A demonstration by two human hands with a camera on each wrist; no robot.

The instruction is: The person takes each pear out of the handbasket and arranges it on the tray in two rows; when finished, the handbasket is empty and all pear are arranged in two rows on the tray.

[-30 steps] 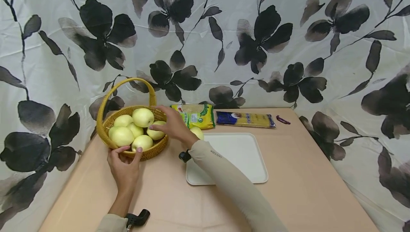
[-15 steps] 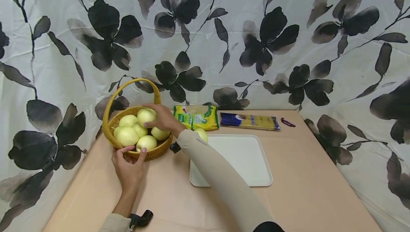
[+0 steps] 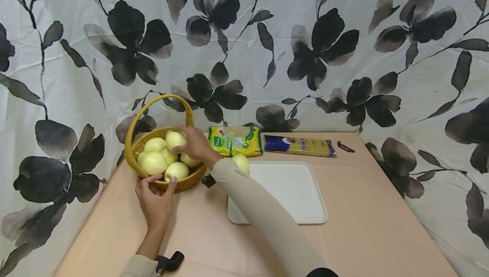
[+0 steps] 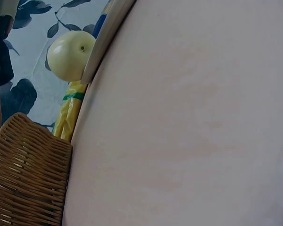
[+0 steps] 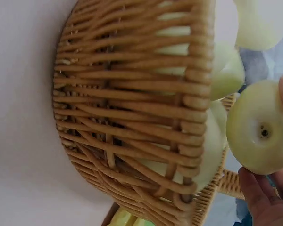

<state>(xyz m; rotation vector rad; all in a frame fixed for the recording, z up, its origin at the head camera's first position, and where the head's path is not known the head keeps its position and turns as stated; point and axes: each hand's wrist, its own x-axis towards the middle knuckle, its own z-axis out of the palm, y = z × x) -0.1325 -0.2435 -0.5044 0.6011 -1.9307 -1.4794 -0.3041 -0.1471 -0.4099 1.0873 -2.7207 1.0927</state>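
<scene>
A yellow wicker basket point(image 3: 187, 182) with a tall handle holds several pale yellow-green apples point(image 3: 153, 163). My left hand point(image 3: 156, 200) grips its near rim, thumb and fingers spread along the edge. At the back right of the basket, my right hand point(image 3: 196, 144) holds an apple point(image 3: 175, 140). The right wrist view shows that apple point(image 5: 259, 129) between thumb and fingers, just above the rim. Another apple point(image 3: 241, 163) sits on the back left corner of a white tray point(image 3: 282, 192), partly behind the right sleeve. The left hand is outside its own wrist view.
Behind the tray lie a yellow-green food packet point(image 3: 234, 141) and a blue and yellow pasta pack point(image 3: 299, 145). A small dark purple item point(image 3: 345, 147) is right of them. A floral cloth point(image 3: 267, 56) hangs behind the table point(image 3: 366, 226).
My right hand has moved left from the basket's right side and taken hold of the apple at the back. The left hand stays on the rim. The head view has shifted slightly.
</scene>
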